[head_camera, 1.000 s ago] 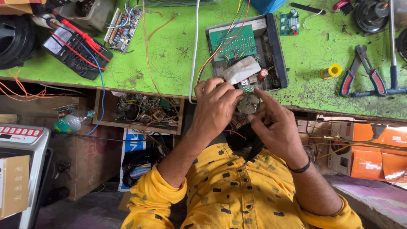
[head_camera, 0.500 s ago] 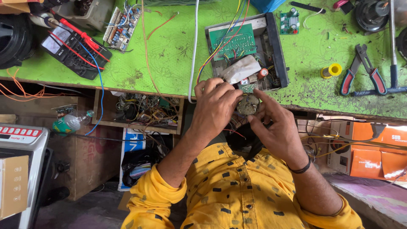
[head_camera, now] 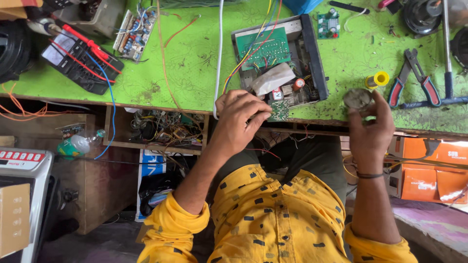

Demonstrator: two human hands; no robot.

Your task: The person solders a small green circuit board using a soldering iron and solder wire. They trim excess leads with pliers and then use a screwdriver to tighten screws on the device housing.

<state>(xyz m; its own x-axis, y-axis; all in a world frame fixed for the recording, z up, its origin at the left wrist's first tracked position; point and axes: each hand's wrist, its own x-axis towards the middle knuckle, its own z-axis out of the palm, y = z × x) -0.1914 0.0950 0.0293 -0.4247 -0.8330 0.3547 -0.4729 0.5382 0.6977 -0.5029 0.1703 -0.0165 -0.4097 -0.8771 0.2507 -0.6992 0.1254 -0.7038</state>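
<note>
Left hand (head_camera: 239,122) sits at the counter (head_camera: 195,63) edge, just in front of the open case (head_camera: 317,58). Its grip is closed on a small green board (head_camera: 279,110), fingertips pinching it at the case's near corner. I can't tell whether that board is wired in.

Right hand (head_camera: 368,129) is off to the right, apart from the left. Its grip is clamped on a round grey part (head_camera: 358,99), held over the counter near the solder spool (head_camera: 379,79). The part looks free, with no lead visible running from it.

State of work, my read:
- The case is open, lid off.
- The main board (head_camera: 263,48) lies inside, with coloured wires (head_camera: 253,48) running to it from the far side of the counter.
- A white wad (head_camera: 273,78) sits on the internals.
- The round part is out of the case and in hand.
- The small board is loose enough to be pinched, not seated flat.
- Nothing is closed up or reassembled.

Pliers (head_camera: 412,78) lie untouched to the right of the spool. The meter (head_camera: 80,65), with red probes on it, is parked far left, not in use. A white cable (head_camera: 219,53) crosses the counter between the meter and the case and ends by the left hand.

Looks mid-teardown or mid-repair, with a fair bit open.
</note>
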